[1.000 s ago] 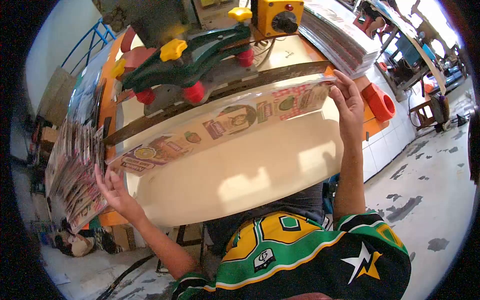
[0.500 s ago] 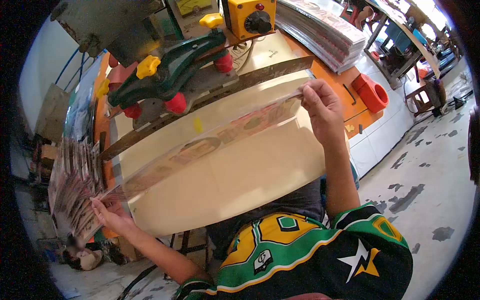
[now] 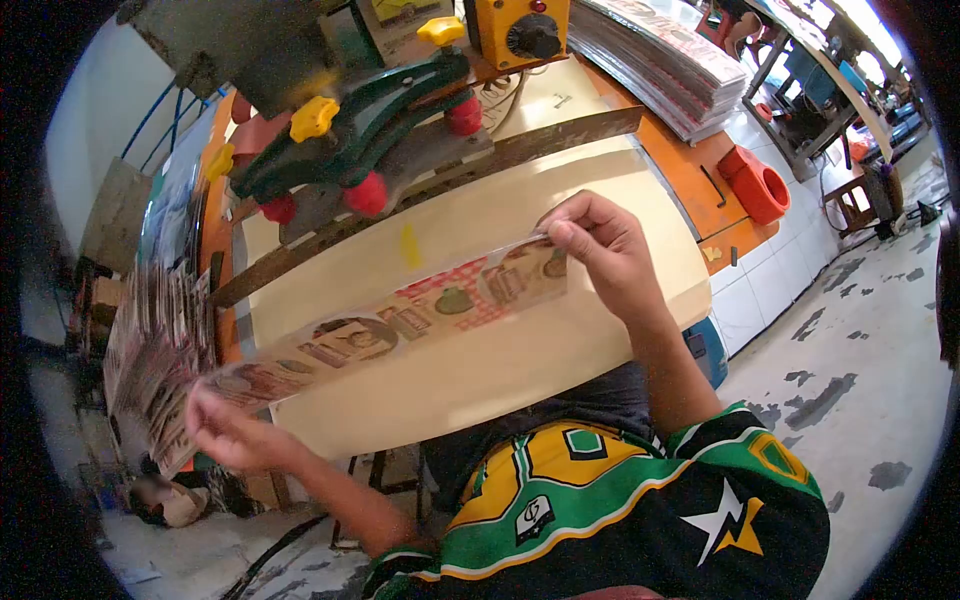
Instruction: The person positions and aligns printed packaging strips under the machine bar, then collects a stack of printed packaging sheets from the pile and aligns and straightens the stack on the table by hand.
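A long, thin printed plastic sheet [image 3: 430, 312], with red checks and food pictures, stretches between my two hands above the cream work surface [image 3: 470, 375]. My left hand [image 3: 235, 435] pinches its near-left end, slightly blurred, close to a fanned pile of similar printed sheets [image 3: 160, 350]. At the upper-right corner, my right hand [image 3: 605, 255] grips the sheet between thumb and fingers. Beyond the sheet lies a metal bar [image 3: 440, 200], part of a machine with a dark green arm [image 3: 370, 125] and yellow knobs [image 3: 315, 117].
A yellow control box [image 3: 522, 35] with a black dial stands at the back. To its right is a thick stack of printed sheets [image 3: 660, 65]. A red tape dispenser-like holder [image 3: 755, 185] and a hex key [image 3: 712, 187] rest on the orange table [image 3: 680, 165]. Another person [image 3: 170, 500] is low at left.
My right hand has moved left and toward me, and the sheet has tilted so its printed face shows more. My left hand has shifted slightly. The camera view has shifted a little.
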`<state>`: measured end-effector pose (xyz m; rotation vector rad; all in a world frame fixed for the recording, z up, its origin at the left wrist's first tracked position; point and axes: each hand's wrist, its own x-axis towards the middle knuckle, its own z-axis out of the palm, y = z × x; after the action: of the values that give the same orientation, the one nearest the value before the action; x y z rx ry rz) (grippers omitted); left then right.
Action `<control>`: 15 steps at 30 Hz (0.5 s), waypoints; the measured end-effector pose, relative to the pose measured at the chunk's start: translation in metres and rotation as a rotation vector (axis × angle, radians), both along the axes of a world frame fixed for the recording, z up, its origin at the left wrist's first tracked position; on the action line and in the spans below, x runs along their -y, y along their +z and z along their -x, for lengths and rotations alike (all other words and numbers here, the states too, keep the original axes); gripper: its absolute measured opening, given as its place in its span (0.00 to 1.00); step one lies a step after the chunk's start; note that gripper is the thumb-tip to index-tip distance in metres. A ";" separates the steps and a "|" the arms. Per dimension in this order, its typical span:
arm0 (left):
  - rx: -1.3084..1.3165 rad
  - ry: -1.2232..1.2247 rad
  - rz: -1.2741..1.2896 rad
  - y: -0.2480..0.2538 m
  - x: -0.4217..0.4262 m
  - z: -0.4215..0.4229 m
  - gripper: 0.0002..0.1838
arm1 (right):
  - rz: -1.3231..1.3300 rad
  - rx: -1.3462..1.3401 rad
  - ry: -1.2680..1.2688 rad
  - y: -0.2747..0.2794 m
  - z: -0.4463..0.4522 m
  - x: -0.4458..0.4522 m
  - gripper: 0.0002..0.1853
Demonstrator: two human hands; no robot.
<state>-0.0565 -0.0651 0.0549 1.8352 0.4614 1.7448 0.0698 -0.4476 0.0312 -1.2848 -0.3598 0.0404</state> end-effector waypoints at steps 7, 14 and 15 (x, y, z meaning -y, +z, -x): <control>-0.684 -0.575 -0.562 0.043 0.131 -0.048 0.17 | -0.100 -0.065 0.036 -0.011 0.010 -0.023 0.08; -0.756 -0.867 -0.575 0.054 0.155 -0.081 0.08 | -0.170 -0.046 0.135 -0.005 0.020 -0.018 0.14; -0.711 -0.840 -0.591 0.059 0.157 -0.082 0.07 | -0.117 -0.038 0.177 -0.006 0.020 -0.018 0.15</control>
<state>0.0250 -0.2217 0.1141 2.5146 -0.5933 0.6520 0.0496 -0.4291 0.0255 -1.1330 -0.4362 0.1916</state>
